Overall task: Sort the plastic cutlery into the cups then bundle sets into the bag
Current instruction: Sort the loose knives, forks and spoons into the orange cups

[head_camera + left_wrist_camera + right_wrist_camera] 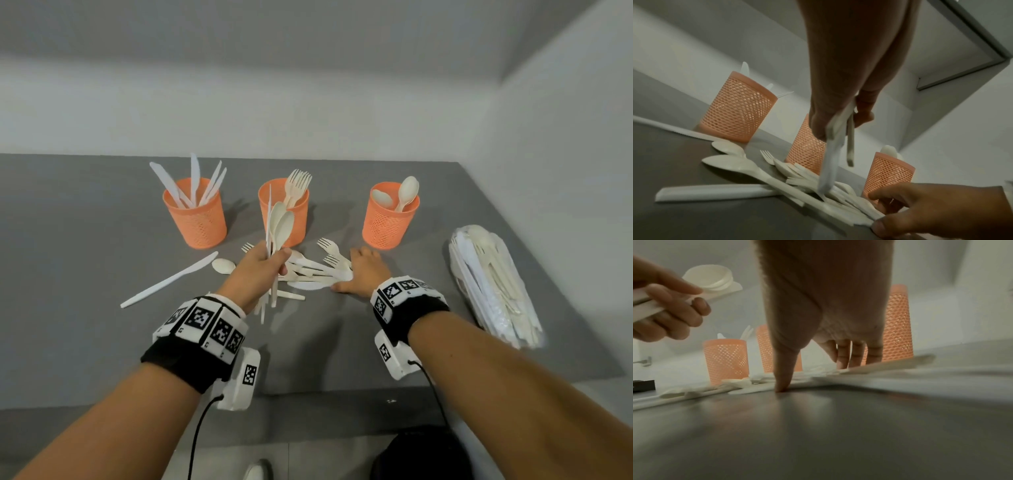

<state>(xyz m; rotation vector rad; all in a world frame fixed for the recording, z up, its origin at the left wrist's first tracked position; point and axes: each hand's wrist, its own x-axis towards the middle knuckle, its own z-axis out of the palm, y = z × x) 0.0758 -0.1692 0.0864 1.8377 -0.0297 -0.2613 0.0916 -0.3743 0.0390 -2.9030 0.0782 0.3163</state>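
Three orange mesh cups stand in a row: knives in the left cup [195,212], forks in the middle cup [284,216], spoons in the right cup [390,219]. My left hand [260,270] is raised in front of the middle cup and grips an upright bundle [279,222] of two spoons and a white knife; the handles [830,162] hang below the fist. My right hand [363,274] lies flat on the right end of a loose cutlery pile [308,270], fingers straight, thumb tip [781,386] down on the table. The clear bag [493,284] of cutlery lies at the right.
A white knife [168,281] and a spoon [223,265] lie loose left of the pile. The grey table [85,274] meets the wall behind the cups, and its front edge is near my wrists. A dark bag [421,452] sits on the floor below.
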